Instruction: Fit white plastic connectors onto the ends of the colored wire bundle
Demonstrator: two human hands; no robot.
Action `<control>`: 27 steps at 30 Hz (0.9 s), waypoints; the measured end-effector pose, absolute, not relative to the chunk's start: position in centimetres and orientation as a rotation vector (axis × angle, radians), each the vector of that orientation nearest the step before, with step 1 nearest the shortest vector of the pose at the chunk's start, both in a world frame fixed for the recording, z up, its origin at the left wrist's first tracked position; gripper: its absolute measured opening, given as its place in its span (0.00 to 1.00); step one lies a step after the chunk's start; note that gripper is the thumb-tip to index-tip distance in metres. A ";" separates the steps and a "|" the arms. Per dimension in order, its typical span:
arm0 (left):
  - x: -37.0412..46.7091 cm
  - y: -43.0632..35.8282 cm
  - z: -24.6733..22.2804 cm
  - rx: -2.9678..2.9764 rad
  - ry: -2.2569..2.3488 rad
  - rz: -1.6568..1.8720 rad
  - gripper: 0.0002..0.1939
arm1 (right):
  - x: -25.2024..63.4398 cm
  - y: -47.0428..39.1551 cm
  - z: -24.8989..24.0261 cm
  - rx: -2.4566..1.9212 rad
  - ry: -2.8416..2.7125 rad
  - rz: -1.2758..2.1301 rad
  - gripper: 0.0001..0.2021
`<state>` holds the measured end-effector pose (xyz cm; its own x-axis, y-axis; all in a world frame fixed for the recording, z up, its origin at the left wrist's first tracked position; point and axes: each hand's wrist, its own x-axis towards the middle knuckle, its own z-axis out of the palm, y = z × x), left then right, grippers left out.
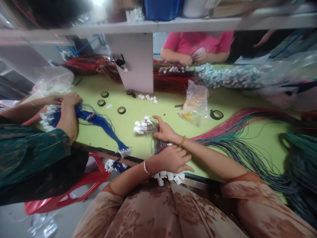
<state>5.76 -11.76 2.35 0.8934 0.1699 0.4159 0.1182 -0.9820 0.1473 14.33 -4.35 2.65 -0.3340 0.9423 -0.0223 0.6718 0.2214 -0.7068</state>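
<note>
My right hand (166,131), with a beaded bracelet at the wrist, is wrapped round thin dark wires that end in a cluster of white connectors (143,125). Nearer my body, my left hand (174,159) lies across the wire bundle, its fingers curled; whatever it grips is hidden under the palm. More white connectors (170,177) hang at the table edge below that hand. From my hands a long bundle of red, green and dark wires (223,132) stretches to the right over the green table (138,145).
Tape rolls (121,110) (216,114) and a plastic bag with yellow parts (194,104) lie ahead. At left, a co-worker's hands (70,99) hold blue wires (106,127). Across the table sits a person in pink (198,46). A shelf (158,25) spans above.
</note>
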 end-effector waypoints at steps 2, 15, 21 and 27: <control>5.2 -12.1 2.5 2.826 0.081 0.942 0.25 | 14.9 -5.0 2.2 -1.395 -1.882 0.933 0.42; -0.6 -5.5 3.1 1.469 1.053 0.897 0.21 | 14.7 -7.1 0.5 -1.239 -1.715 0.586 0.34; 4.5 -4.0 3.5 0.881 0.873 1.252 0.20 | 18.0 -7.7 2.2 -1.066 -1.976 0.632 0.22; 4.4 -3.3 3.6 1.043 0.766 1.201 0.12 | 27.5 -5.4 3.6 -1.844 -1.775 0.317 0.11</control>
